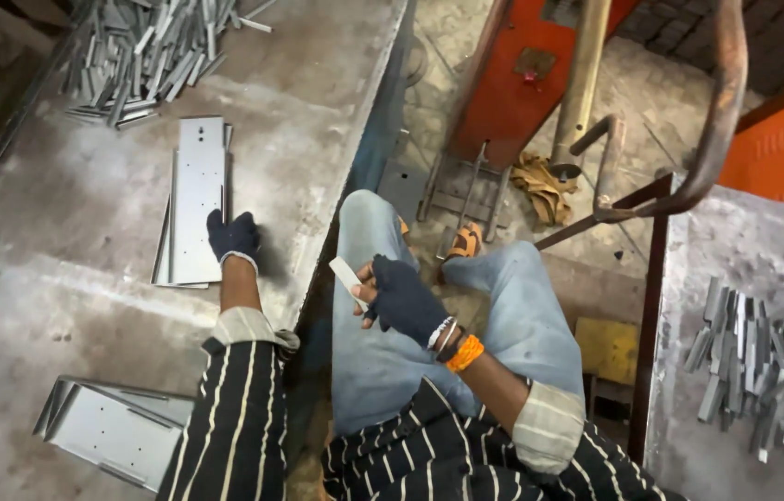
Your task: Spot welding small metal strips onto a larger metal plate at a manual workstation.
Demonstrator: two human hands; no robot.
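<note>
Grey steel everywhere: a seated person in dark gloves works between two benches.
The left hand rests flat on the near end of the plate stack on the bench, seemingly to steady it, grip not closed on anything. Right of the stack, over the lap, the right hand pinches a small metal strip. A pile of strips beyond the stack runs out of view.
</note>
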